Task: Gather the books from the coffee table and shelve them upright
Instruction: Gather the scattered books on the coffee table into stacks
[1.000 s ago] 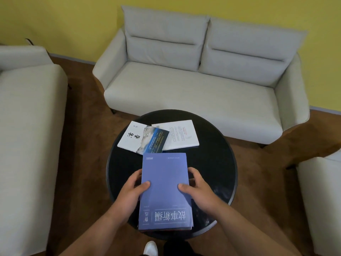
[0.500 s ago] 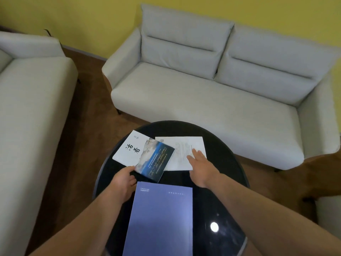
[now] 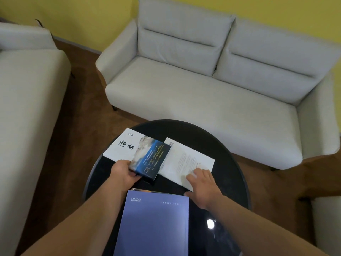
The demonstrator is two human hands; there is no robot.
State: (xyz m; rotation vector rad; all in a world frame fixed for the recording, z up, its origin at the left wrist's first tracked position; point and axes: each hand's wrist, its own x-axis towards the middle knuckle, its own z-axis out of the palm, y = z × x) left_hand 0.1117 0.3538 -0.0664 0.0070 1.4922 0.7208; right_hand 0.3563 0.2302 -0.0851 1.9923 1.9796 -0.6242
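Three books, all on bench point(image 3: 230, 163). Left hand point(image 3: 125, 172) pinches banded book point(image 3: 145, 159) at its corner; right hand point(image 3: 201, 183) lies flat on white book point(image 3: 186, 159) — best slide both onto purple book point(image 3: 155, 222), square edges, then lift.

White-blue book point(image 3: 142, 154) overlapping white book point(image 3: 186, 161), purple book point(image 3: 153, 224) nearer, flat

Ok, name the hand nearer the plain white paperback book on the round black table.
Right. The right hand rests on the near corner of the plain white book; the left hand grips the blue-covered book left of it.
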